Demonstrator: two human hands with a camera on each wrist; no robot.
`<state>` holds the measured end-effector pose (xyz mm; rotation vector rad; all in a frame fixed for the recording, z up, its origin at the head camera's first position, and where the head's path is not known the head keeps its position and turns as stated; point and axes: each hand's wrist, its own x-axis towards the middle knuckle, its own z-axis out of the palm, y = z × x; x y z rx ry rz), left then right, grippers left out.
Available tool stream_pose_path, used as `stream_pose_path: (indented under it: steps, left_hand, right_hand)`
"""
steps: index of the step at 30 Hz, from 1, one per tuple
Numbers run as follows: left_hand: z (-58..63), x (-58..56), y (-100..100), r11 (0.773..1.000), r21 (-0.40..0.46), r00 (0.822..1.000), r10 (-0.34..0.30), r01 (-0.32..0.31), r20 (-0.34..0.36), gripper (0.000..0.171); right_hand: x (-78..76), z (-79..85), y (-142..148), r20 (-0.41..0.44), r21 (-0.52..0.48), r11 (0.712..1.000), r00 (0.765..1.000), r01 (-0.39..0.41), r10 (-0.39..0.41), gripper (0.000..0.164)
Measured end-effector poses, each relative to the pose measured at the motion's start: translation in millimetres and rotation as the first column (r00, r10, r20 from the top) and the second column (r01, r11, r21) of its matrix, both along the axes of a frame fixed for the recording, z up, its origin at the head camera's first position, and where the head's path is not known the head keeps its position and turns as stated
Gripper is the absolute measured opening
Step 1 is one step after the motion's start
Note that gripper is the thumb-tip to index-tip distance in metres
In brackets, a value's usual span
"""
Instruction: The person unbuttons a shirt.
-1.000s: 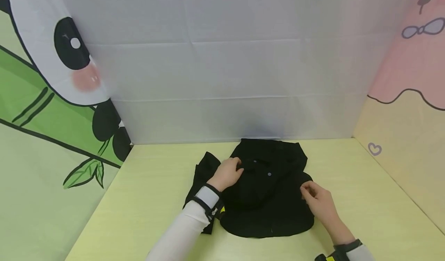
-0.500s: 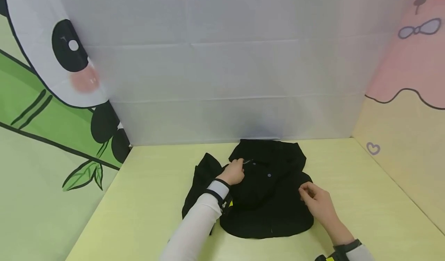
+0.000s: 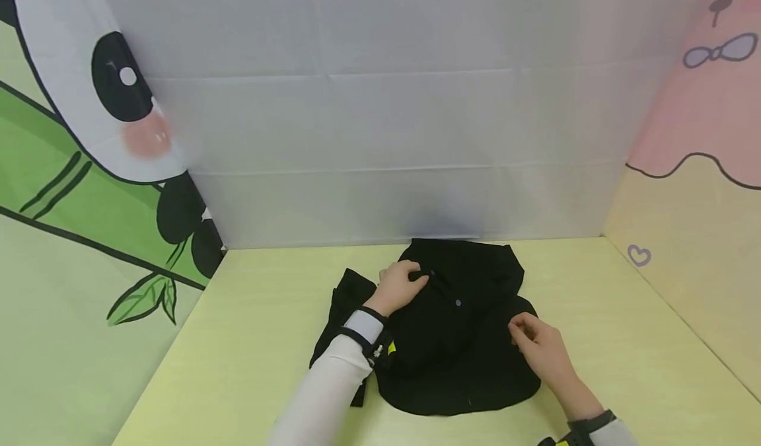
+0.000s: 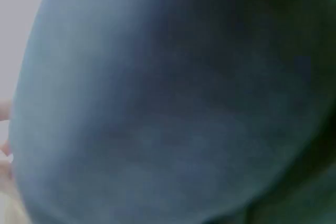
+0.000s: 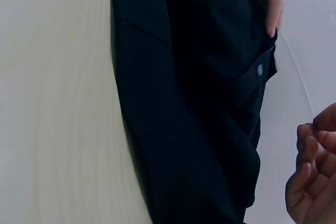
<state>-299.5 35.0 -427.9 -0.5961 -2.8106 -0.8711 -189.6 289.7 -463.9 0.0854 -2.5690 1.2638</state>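
A black shirt [image 3: 464, 353] with small buttons lies bunched on the table, its collar end near the back wall and a sleeve [image 3: 351, 294] spread to the left. My left hand [image 3: 397, 287] pinches the fabric beside the button placket, a dark fold showing between thumb and fingers. Over the shirt's right edge hovers my right hand [image 3: 538, 343], its fingers loosely curled with nothing seen between them. The right wrist view has this hand [image 5: 315, 171] apart from the cloth. Blurred dark fabric [image 4: 157, 103] fills most of the left wrist view and hides most of the left hand.
The pale yellow table [image 3: 255, 340] meets a grey-white curtain wall [image 3: 357, 122] at the back. Printed cartoon panels stand left [image 3: 89, 234] and right [image 3: 689, 221]. Each wrist wears a strapped camera, the left one [image 3: 380, 350] close over the shirt.
My left hand moved right over the placket, then back a little, and now lifts a fold of fabric there. The shirt's front hem shifted slightly toward me. My right hand barely moved.
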Motion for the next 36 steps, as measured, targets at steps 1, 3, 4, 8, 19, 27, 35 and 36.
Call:
stream_pose_path:
  steps: [1, 3, 4, 8, 19, 27, 35, 36]
  left_hand:
    - [3.8, 0.9, -2, 1.0, 0.016, 1.0, 0.001, -0.001, -0.012, 0.019]
    - [10.0, 2.3, -5, 0.999, 0.04, 0.999, 0.006, -0.005, -0.031, 0.017]
    - [12.6, 3.0, -6, 0.999, 0.047, 0.999, 0.01, -0.009, -0.033, 0.016]
    - [19.6, 6.0, -8, 0.999, 0.04, 1.0, 0.023, -0.023, -0.01, 0.024]
    - [35.9, 29.4, -9, 0.98, 0.198, 0.998, 0.014, -0.002, -0.06, 0.018]
    - [40.3, 60.5, -8, 0.89, 0.453, 0.998, -0.019, 0.045, -0.064, 0.013]
    - [21.1, 78.9, -7, 0.871, 0.478, 0.993, -0.111, 0.116, -0.037, 0.013]
    - [16.5, 79.7, -7, 0.87, 0.479, 0.993, -0.115, 0.118, -0.034, 0.012]
  right_hand:
    - [0.1, -0.5, 0, -0.002, 0.002, 1.0, 1.0, 0.001, -0.001, 0.007]
    - [0.2, -1.1, 0, -0.007, 0.009, 1.0, 1.0, 0.006, -0.005, 0.007]
    - [0.2, -1.3, 0, -0.007, 0.012, 1.0, 1.0, 0.004, -0.004, 0.008]
    - [-0.9, -0.9, -1, -0.001, 0.017, 1.0, 1.0, -0.007, 0.007, 0.008]
    - [-1.4, -2.6, -1, 0.036, 0.012, 1.0, 0.999, -0.014, 0.013, 0.007]
    - [-0.7, -5.0, -3, 0.019, -0.011, 1.0, 1.0, -0.025, 0.025, 0.007]
    - [-1.1, -3.7, -6, -0.033, 0.002, 0.999, 0.998, -0.048, 0.048, 0.006]
    - [-1.1, -2.8, -7, -0.036, -0.002, 0.999, 0.998, -0.049, 0.049, 0.006]
